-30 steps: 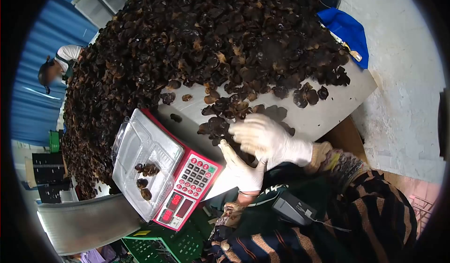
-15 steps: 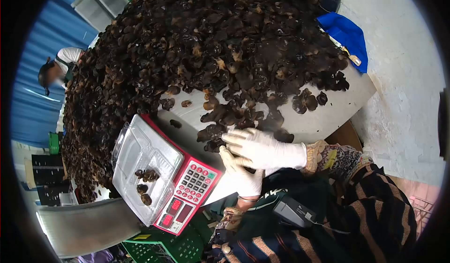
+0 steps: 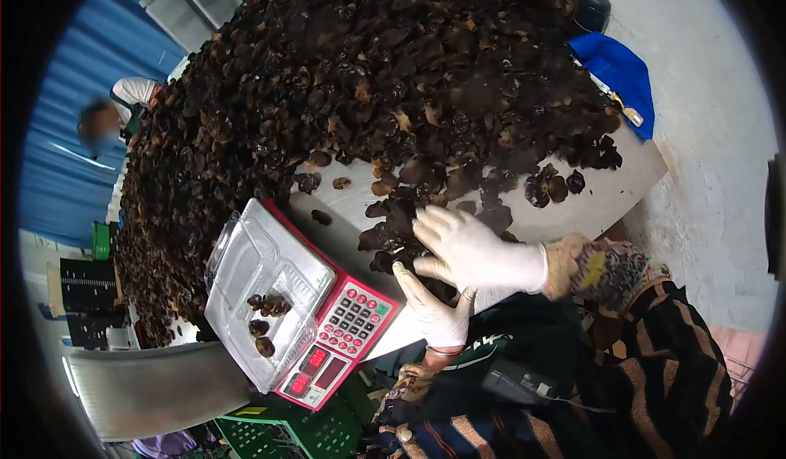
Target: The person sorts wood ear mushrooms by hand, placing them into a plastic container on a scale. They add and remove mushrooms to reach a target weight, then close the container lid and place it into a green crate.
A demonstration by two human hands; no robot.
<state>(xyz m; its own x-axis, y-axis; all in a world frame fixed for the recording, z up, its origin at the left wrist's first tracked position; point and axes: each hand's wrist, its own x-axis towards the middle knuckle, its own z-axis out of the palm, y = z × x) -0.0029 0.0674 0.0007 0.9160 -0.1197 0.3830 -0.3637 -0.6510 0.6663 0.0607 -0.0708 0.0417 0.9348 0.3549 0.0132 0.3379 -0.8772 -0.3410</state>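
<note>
My right hand [image 3: 483,253], in a white glove, reaches in from the right. Its fingers are spread flat over dark wood ear mushrooms [image 3: 401,217] at the table's near edge. Just below it, my left hand [image 3: 438,316], also gloved, has its fingers stretched out and its thumb apart, fingertips right by the same mushrooms. Left of both hands stands a red weighing scale [image 3: 358,316] with lit red digits. On its pan lies a clear plastic clamshell box [image 3: 266,275], lid folded open, with several small mushroom pieces [image 3: 266,305] in it.
A huge heap of wood ear mushrooms [image 3: 352,74] covers most of the table [image 3: 565,220]. Blue cloth [image 3: 622,74] and a dark cup [image 3: 592,11] are at the far right. Green crates [image 3: 282,434] stand below the scale. Another person [image 3: 131,99] leans over the heap's far left.
The view has shifted a little, moving everything slightly right and down. My hands have drawn somewhat apart, and the right hand's fingers have spread wider.
</note>
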